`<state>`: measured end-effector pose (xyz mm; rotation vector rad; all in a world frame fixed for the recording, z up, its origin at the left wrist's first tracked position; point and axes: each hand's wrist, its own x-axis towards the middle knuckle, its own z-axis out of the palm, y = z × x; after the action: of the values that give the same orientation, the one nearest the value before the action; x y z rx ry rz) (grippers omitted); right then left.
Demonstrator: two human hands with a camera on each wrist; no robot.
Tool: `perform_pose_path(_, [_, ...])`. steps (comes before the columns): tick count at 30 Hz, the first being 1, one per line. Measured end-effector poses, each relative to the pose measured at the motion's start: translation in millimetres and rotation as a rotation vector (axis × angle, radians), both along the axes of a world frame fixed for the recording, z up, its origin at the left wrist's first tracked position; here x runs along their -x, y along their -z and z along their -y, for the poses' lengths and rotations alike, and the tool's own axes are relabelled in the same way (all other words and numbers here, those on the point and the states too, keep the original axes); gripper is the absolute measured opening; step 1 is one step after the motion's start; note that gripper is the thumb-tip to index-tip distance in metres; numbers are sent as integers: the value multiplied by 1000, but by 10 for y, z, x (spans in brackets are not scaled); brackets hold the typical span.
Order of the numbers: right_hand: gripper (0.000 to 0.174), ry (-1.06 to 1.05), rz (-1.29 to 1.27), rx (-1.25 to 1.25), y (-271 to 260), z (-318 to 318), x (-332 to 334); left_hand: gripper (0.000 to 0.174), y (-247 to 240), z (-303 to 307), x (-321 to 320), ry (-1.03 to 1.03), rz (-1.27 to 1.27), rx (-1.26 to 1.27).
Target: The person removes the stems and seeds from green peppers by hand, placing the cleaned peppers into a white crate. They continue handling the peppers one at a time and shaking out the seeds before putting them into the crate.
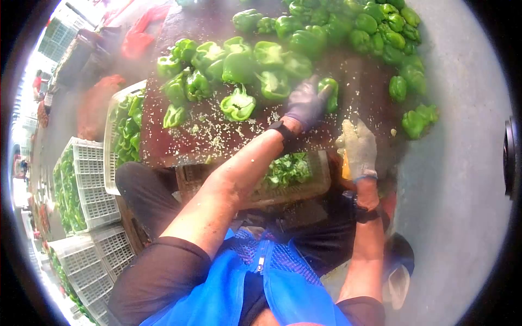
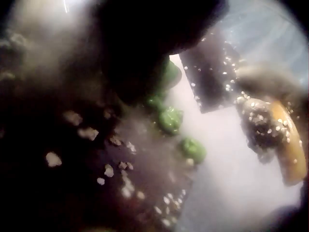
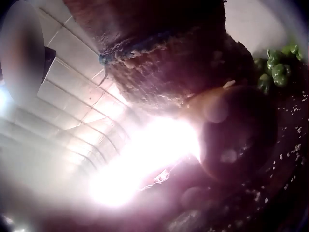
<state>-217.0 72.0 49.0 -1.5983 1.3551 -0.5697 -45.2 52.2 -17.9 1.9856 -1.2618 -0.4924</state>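
My left hand (image 1: 305, 103), in a dark purple glove, grips a green bell pepper (image 1: 329, 96) over the board (image 1: 217, 146). In the left wrist view the hand is a dark shape that hides most of its hold. My right hand (image 1: 359, 149), in a pale, soiled glove, grips an orange-yellow handle (image 1: 346, 165) at the board's near edge. Seeds cling to this glove and handle (image 2: 292, 150) in the left wrist view. The rest of the tool is hidden. Halved bell peppers (image 1: 238, 104) lie left of the left hand, some with cut faces up.
Whole green peppers (image 1: 359, 24) are heaped at the board's far right. Pale seeds (image 1: 201, 130) litter its surface. Below the near edge, a container (image 1: 321, 179) holds green scraps (image 1: 291, 169). White crates (image 1: 95, 179) of green peppers stand at left. Glare washes out part of the right wrist view.
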Motion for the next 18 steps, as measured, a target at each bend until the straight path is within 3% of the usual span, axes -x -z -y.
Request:
perform_pose_path(4, [30, -9, -117, -92, -61, 58, -19, 58, -18, -5, 43, 12, 168, 50])
perform_pose_path(6, [30, -41, -52, -119, 42, 198, 3, 56, 52, 26, 59, -26, 205, 59])
perform_pose_path(9, [27, -172, -117, -112, 232, 563, -112, 55, 65, 85, 96, 3, 219, 5])
perform_pose_path(12, [23, -149, 14, -301, 244, 794, -180, 55, 64, 81, -7, -28, 130, 53])
perform_pose_path(16, [24, 88, 201, -625, 55, 852, -97, 49, 77, 118, 15, -28, 58, -28])
perform_pose_path(18, [27, 195, 376, -547, 482, 1094, 43, 37, 142, 129, -44, 73, 196, -190])
